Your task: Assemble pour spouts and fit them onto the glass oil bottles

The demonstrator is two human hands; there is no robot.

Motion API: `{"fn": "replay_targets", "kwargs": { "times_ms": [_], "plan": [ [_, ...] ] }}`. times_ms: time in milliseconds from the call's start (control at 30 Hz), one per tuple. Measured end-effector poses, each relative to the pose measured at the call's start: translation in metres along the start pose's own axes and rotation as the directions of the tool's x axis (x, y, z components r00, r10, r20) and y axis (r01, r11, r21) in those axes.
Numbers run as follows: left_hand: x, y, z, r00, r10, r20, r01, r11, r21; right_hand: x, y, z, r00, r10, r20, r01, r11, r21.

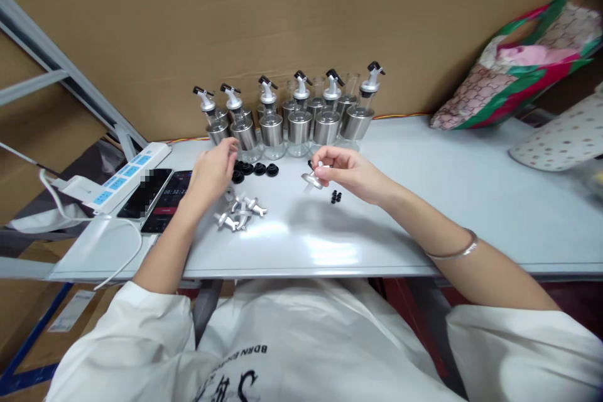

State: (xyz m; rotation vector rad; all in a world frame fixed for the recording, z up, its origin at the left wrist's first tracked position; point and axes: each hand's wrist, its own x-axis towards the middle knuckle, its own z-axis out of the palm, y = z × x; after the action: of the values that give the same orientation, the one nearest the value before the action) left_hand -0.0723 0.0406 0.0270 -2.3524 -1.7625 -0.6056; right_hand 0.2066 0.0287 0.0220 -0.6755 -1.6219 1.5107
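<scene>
My right hand (pixel 351 173) is closed on a silver pourer spout (pixel 312 181) just above the grey table (pixel 424 201). My left hand (pixel 214 169) reaches toward a row of black rubber stoppers (pixel 254 169), fingers curled; whether it holds one I cannot tell. A pile of silver pourer spouts (pixel 240 212) lies just near of the left hand. Small black caps (pixel 336 196) sit beside the right hand. Several glass bottles with steel sleeves (pixel 292 119), some fitted with pourers, stand in a row at the table's far edge.
A white power strip (pixel 125 176) and two phones (pixel 157 198) lie at the table's left end. A floral bag (pixel 518 63) and a dotted cloth item (pixel 560 138) rest at the far right. Cardboard forms the back wall.
</scene>
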Motion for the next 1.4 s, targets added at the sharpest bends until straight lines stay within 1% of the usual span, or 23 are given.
{"fn": "replay_targets", "kwargs": {
  "times_ms": [67,167,233,367,633,700,767,833,900,967,1033,1067,1133,1200,1300,1400],
  "plan": [
    [0.002,-0.011,0.001,0.996,-0.072,0.057,0.065,0.991,0.114,0.000,-0.001,0.000,1.000,0.009,0.005,-0.009,1.000,-0.006],
    [0.003,-0.019,0.008,0.983,-0.139,0.122,0.106,0.964,0.244,0.000,-0.002,0.001,1.000,0.007,0.012,-0.007,1.000,-0.010],
    [0.002,-0.020,0.014,0.976,-0.152,0.154,0.108,0.960,0.258,-0.001,-0.003,0.002,1.000,0.006,0.013,-0.006,1.000,-0.018],
    [0.003,-0.018,0.020,0.973,-0.134,0.190,0.082,0.963,0.258,-0.002,-0.004,0.002,1.000,0.012,0.014,-0.011,0.999,-0.030],
    [0.003,-0.011,0.014,0.971,-0.173,0.164,0.131,0.962,0.241,-0.002,-0.005,0.002,1.000,0.013,0.011,-0.013,0.999,-0.037],
    [0.003,-0.009,0.012,0.979,-0.167,0.120,0.139,0.966,0.216,-0.002,-0.005,0.002,1.000,0.008,0.011,-0.008,0.999,-0.040],
    [0.003,-0.006,0.010,0.989,-0.144,0.039,0.136,0.979,0.152,-0.002,-0.006,0.002,1.000,0.001,0.009,0.000,0.999,-0.050],
    [0.001,-0.001,0.009,0.993,-0.101,-0.055,0.103,0.993,0.049,-0.002,-0.006,0.002,1.000,-0.005,0.004,0.005,0.997,-0.074],
    [-0.003,0.008,0.010,0.991,-0.044,-0.128,0.034,0.996,-0.080,-0.002,-0.005,0.002,1.000,-0.009,0.002,0.010,0.993,-0.115],
    [-0.009,0.020,0.013,0.985,0.027,-0.171,-0.062,0.978,-0.201,-0.001,-0.003,0.002,1.000,-0.009,0.008,0.010,0.985,-0.173],
    [-0.017,0.034,0.018,0.971,0.121,-0.207,-0.176,0.945,-0.275,-0.002,-0.001,0.002,1.000,-0.016,0.015,0.019,0.958,-0.285],
    [-0.020,0.040,0.021,0.958,0.180,-0.222,-0.242,0.924,-0.295,-0.002,0.000,0.002,1.000,-0.026,0.017,0.030,0.930,-0.365],
    [-0.027,0.051,0.026,0.923,0.298,-0.243,-0.366,0.876,-0.313,-0.003,0.002,0.002,0.998,-0.058,0.036,0.068,0.842,-0.534],
    [-0.032,0.058,0.028,0.893,0.373,-0.252,-0.442,0.836,-0.325,-0.005,0.002,0.003,0.994,-0.069,0.086,0.109,0.756,-0.646],
    [-0.036,0.063,0.027,0.880,0.405,-0.247,-0.470,0.814,-0.341,-0.006,0.003,0.004,0.986,-0.053,0.158,0.150,0.703,-0.695],
    [-0.037,0.064,0.025,0.872,0.423,-0.246,-0.487,0.797,-0.357,-0.006,0.003,0.005,0.985,-0.036,0.168,0.145,0.704,-0.695]
  ]
}}
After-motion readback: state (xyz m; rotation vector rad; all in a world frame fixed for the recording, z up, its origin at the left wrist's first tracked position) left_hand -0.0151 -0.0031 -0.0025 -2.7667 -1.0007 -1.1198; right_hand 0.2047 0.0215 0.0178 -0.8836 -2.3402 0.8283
